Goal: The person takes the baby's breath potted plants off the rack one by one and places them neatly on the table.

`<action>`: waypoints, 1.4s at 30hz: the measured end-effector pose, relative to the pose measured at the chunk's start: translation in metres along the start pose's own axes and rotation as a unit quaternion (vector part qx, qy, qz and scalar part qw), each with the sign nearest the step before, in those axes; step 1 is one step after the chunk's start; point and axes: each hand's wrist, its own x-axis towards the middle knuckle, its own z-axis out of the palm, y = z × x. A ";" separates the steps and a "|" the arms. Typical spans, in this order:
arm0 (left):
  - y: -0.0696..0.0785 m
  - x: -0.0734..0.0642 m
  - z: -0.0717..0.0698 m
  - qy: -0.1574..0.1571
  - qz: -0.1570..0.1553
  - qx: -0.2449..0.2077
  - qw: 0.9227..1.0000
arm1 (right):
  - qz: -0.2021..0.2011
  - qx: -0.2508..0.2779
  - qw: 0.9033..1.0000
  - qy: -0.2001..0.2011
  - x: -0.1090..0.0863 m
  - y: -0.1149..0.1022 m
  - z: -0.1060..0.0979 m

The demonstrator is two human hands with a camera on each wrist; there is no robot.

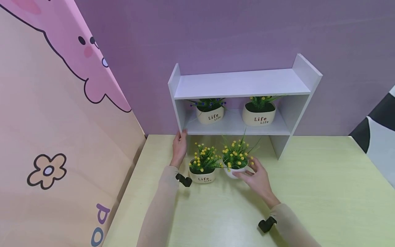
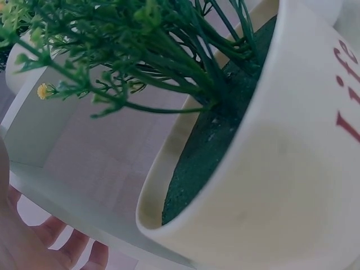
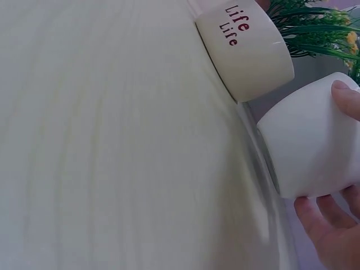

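A white two-tier shelf (image 1: 242,84) stands against the wall. Its left side panel is gripped near the lower board by my left hand (image 1: 179,147), thumb in front and fingers on the outer side. My right hand (image 1: 258,178) holds a round white flowerpot (image 2: 323,8) of yellow flowers (image 1: 236,154) by its side, thumb across the front and fingers round the right. Just left of it, a cream "Life" flowerpot (image 1: 202,177), also with yellow flowers, sits on the table before the shelf. In the right wrist view the held white pot (image 3: 309,143) tilts beside that cream pot (image 3: 244,53).
On the lower board stand two more cream "Life" pots, one with blue-purple flowers (image 1: 211,116) at left and one with yellow flowers (image 1: 259,117) at right. The pale wooden table (image 1: 333,178) spreads around. A printed panel (image 1: 71,137) borders it on the left.
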 end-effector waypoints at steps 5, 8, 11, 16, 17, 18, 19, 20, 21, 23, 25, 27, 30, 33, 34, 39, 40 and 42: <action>-0.001 0.001 0.000 -0.002 -0.002 -0.002 1.000 | 0.000 0.001 1.000 -0.002 -0.001 0.002 0.002; -0.001 0.001 0.000 -0.002 -0.001 -0.002 1.000 | 0.010 0.004 1.000 -0.008 -0.002 0.003 0.003; -0.001 0.001 -0.001 -0.002 -0.001 -0.003 1.000 | 0.015 0.007 1.000 -0.011 -0.002 0.004 0.003; 0.000 0.001 0.000 0.001 -0.001 -0.003 1.000 | 0.015 0.011 1.000 -0.009 -0.003 0.004 0.003; 0.000 0.001 0.000 0.002 -0.001 -0.003 1.000 | 0.012 0.011 1.000 -0.009 -0.003 0.004 0.003; 0.000 0.001 0.000 0.003 0.000 -0.002 1.000 | 0.011 0.010 1.000 -0.011 -0.004 0.004 0.002; 0.000 0.001 0.000 0.004 0.002 -0.001 1.000 | 0.010 0.010 1.000 -0.012 -0.004 0.005 0.002; 0.000 0.001 0.000 0.004 0.002 0.000 1.000 | 0.008 0.010 1.000 -0.012 -0.004 0.005 0.002; 0.001 0.001 0.000 0.004 0.003 0.000 1.000 | 0.008 0.010 1.000 -0.011 -0.005 0.005 0.002; 0.000 0.001 0.000 0.002 0.002 0.000 1.000 | 0.008 0.013 1.000 -0.012 -0.006 0.005 0.002; 0.000 0.001 0.000 0.001 0.002 0.000 1.000 | 0.012 0.017 1.000 -0.014 -0.008 0.005 0.002; 0.000 0.000 0.000 0.001 0.004 0.001 1.000 | 0.015 0.020 1.000 -0.016 -0.009 0.005 0.002; -0.001 0.000 -0.001 0.002 0.007 0.001 1.000 | 0.011 0.005 1.000 -0.017 -0.011 0.007 0.003; -0.002 0.000 -0.001 0.000 0.009 0.000 1.000 | 0.000 -0.013 1.000 -0.014 -0.011 0.010 0.005; -0.002 0.000 -0.001 -0.001 0.010 0.000 1.000 | -0.004 -0.017 1.000 -0.012 -0.011 0.010 0.006; -0.003 0.001 -0.001 -0.006 0.009 0.001 1.000 | -0.011 -0.018 1.000 -0.010 -0.011 0.011 0.008; -0.003 0.001 -0.001 -0.006 0.008 0.002 1.000 | -0.011 -0.020 1.000 -0.012 -0.011 0.011 0.008; -0.003 0.001 -0.001 -0.006 0.007 0.002 1.000 | -0.005 -0.024 1.000 -0.014 -0.011 0.011 0.008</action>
